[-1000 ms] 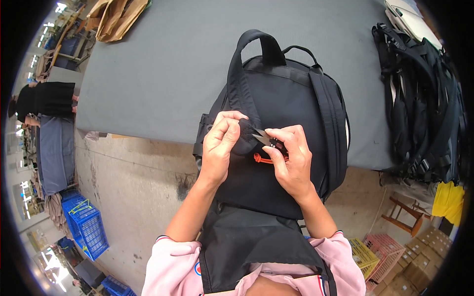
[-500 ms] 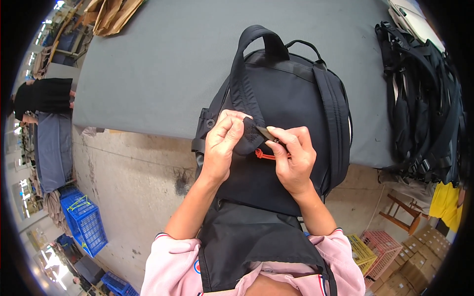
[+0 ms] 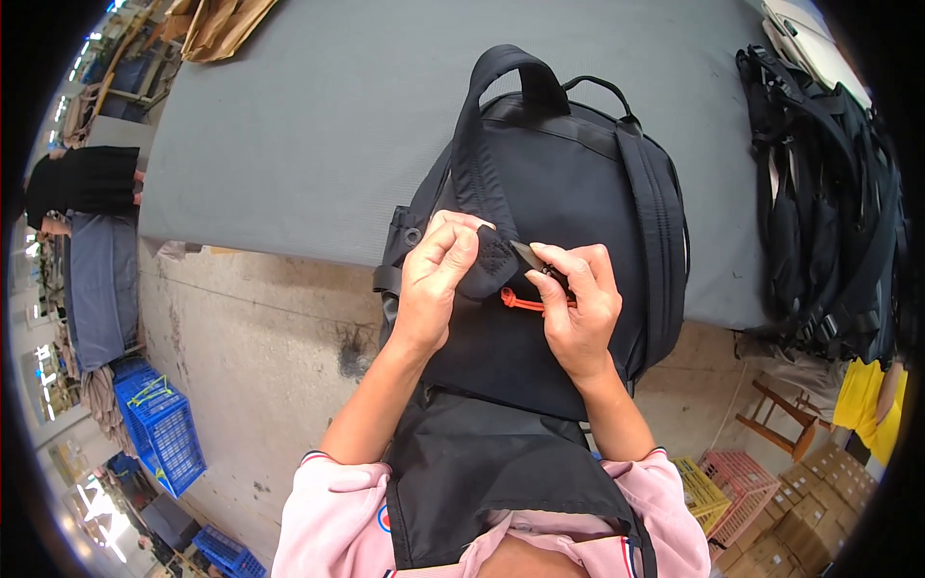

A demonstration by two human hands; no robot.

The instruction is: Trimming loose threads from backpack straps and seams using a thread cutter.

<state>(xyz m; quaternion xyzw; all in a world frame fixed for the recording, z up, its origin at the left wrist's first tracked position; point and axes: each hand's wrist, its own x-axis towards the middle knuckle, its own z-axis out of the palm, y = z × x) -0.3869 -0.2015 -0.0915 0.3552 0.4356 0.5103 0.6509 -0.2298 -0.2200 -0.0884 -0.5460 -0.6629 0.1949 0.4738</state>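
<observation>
One strap end [image 3: 495, 262], snips [image 3: 526, 255] at its right edge

You pinch the strap end between thumb and fingers of your left hand [image 3: 434, 275]; it juts rightward over the black backpack [image 3: 568, 178] on the grey counter [image 3: 308, 144]. Your right hand [image 3: 584, 313] is closed around the snips, blades slanting up and left toward the strap end; I cannot tell whether they touch.

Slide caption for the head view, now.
Over a black backpack, the left hand pinches a strap end while the right hand holds snips beside it.
</observation>
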